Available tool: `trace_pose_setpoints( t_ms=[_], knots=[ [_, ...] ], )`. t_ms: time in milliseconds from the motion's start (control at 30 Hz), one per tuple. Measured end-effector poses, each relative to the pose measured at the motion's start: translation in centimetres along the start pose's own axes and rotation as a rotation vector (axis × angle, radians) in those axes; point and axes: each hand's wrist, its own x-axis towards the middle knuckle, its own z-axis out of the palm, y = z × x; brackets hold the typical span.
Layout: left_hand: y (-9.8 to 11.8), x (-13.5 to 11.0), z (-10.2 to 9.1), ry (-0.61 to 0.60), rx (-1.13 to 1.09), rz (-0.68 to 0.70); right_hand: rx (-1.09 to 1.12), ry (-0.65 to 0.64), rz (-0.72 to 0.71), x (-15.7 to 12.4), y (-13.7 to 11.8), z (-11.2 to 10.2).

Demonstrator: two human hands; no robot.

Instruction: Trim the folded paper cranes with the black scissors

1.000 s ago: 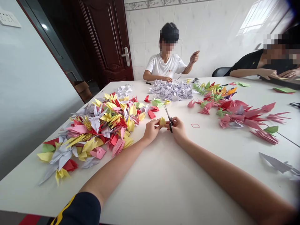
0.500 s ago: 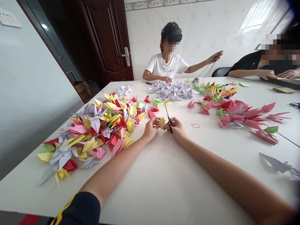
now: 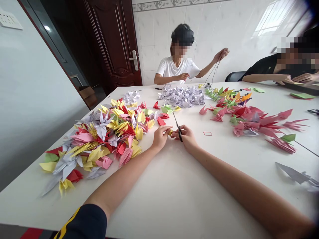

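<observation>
My left hand (image 3: 160, 136) pinches a small yellow folded paper piece (image 3: 170, 132) over the white table (image 3: 174, 192). Only a sliver of the yellow paper shows between my fingers. My right hand (image 3: 186, 136) is closed round the black handles of a pair of scissors (image 3: 177, 124), whose blades point up and away from me, right beside the yellow piece. Both hands meet at the table's middle, close to a big heap of coloured folded paper pieces (image 3: 104, 136) on the left.
A pile of white folded pieces (image 3: 183, 95) lies at the far side, and pink, red and green ones (image 3: 251, 119) spread to the right. A small red rubber band (image 3: 207, 133) lies near my right hand. One person opposite pulls a string; another sits at the far right.
The yellow piece has turned and sunk deeper between my fingers, so less of it shows. The scissors tilted slightly left. The person opposite moved the raised hand with the string.
</observation>
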Motion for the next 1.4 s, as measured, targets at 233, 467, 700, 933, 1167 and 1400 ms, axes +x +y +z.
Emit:
trace_pose_setpoints(
  t_ms=[233, 467, 700, 933, 1167, 1400],
  knots=[
    [0.4, -0.2, -0.1, -0.035, -0.104, -0.108, 0.003, 0.023, 0.017, -0.1, -0.3, 0.1],
    [1.8, -0.4, -0.6, -0.078, -0.071, -0.074, -0.012, 0.028, 0.003, 0.0, -0.1, 0.0],
    [2.0, -0.4, -0.5, -0.067, -0.161, -0.103, 0.011, 0.014, -0.007, 0.2, 0.3, -0.2],
    [1.8, -0.4, -0.6, -0.069, -0.175, -0.130, 0.023, 0.012, -0.012, 0.2, 0.5, -0.3],
    [1.4, -0.4, -0.4, -0.047, -0.114, -0.083, 0.024, -0.004, -0.034, 0.2, 0.2, -0.1],
    [1.5, -0.4, -0.3, -0.035, -0.076, -0.052, 0.015, -0.019, -0.043, 0.1, 0.2, -0.1]
  ],
)
